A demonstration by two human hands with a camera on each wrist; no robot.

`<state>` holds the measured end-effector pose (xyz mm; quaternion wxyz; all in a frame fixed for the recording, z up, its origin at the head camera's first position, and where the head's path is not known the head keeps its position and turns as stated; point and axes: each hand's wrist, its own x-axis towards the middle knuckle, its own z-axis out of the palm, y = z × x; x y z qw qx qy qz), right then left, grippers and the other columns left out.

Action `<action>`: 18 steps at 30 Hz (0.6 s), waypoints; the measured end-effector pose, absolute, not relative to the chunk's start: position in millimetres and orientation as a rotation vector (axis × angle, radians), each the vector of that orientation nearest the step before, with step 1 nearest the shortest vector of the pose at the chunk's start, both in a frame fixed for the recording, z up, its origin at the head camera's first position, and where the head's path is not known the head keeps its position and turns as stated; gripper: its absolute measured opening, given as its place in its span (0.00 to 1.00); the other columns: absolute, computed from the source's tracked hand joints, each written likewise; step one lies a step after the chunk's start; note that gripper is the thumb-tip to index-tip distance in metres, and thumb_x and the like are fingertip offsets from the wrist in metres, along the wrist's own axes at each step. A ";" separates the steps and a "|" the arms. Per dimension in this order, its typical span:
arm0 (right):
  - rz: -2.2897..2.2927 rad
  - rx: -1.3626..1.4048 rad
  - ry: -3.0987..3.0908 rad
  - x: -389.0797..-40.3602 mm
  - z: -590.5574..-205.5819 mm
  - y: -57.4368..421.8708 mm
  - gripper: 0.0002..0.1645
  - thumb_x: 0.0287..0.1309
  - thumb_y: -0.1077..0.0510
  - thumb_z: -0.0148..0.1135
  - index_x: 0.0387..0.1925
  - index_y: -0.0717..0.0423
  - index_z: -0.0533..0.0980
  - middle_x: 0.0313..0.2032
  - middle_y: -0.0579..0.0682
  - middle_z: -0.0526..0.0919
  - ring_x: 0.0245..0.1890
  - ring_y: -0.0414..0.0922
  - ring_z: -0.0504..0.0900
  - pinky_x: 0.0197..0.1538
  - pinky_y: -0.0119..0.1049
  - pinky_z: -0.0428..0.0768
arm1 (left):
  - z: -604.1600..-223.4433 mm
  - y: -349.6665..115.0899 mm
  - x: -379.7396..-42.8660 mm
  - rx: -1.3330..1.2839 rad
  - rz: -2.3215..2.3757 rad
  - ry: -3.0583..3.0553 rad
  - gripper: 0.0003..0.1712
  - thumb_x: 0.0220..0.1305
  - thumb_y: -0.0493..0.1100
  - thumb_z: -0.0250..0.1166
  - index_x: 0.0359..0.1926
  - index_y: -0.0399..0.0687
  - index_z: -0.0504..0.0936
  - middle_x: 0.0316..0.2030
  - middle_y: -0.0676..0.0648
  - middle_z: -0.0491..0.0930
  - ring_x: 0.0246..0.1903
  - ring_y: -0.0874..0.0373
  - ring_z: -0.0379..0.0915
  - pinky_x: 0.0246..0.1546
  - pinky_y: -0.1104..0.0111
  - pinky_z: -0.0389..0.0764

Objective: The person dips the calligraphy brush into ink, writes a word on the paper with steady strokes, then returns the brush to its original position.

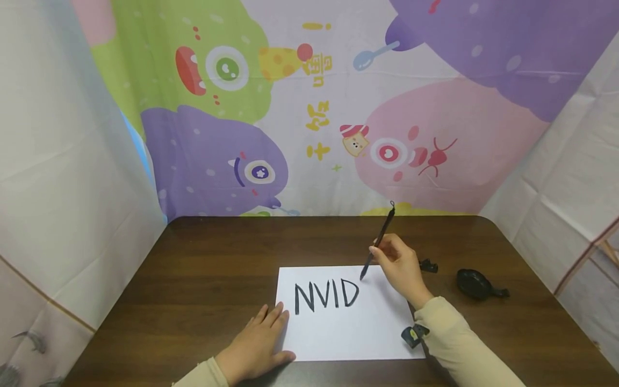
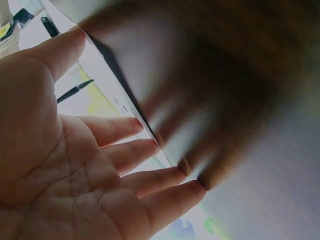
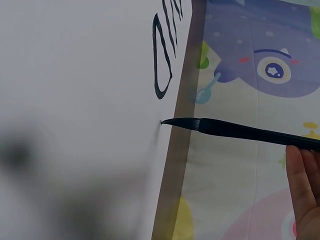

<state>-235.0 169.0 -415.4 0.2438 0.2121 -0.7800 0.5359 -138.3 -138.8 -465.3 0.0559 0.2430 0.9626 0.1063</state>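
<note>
A white sheet of paper (image 1: 348, 333) lies on the table, bearing the black brushed letters "NVID" (image 1: 326, 296). My right hand (image 1: 398, 266) pinches a dark writing brush (image 1: 378, 243) by its handle, tilted, a hanging loop at its top end. In the right wrist view the tip of the brush (image 3: 182, 123) meets the paper (image 3: 80, 75) just past the D. My left hand (image 1: 258, 341) rests at the left edge of the sheet, fingers spread and fairly straight, fingertips and thumb on the paper's margin.
On the brown table (image 1: 208, 274), right of the paper, sits a small black pan-shaped dish (image 1: 476, 284) with a handle. Another small dark object (image 1: 428, 265) is partly hidden behind my right hand. A printed cartoon curtain (image 1: 319, 177) hangs behind the table.
</note>
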 end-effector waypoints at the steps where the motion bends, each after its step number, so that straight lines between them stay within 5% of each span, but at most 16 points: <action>1: 1.465 0.579 -2.131 -234.8 -415.5 168.9 0.09 0.51 0.71 0.61 0.36 0.70 0.72 0.29 0.59 0.81 0.28 0.58 0.81 0.31 0.39 0.82 | -465.6 -138.9 -138.5 0.740 0.321 2.922 0.48 0.51 0.65 0.61 0.64 0.37 0.63 0.65 0.35 0.59 0.61 0.30 0.54 0.53 0.40 0.65; 18: 1.418 0.544 -2.184 -228.7 -416.7 168.9 0.09 0.52 0.69 0.62 0.36 0.68 0.73 0.27 0.55 0.81 0.27 0.53 0.81 0.31 0.29 0.80 | -466.2 -138.9 -139.0 0.738 0.318 2.912 0.48 0.52 0.65 0.61 0.64 0.38 0.63 0.65 0.35 0.59 0.61 0.30 0.54 0.55 0.41 0.63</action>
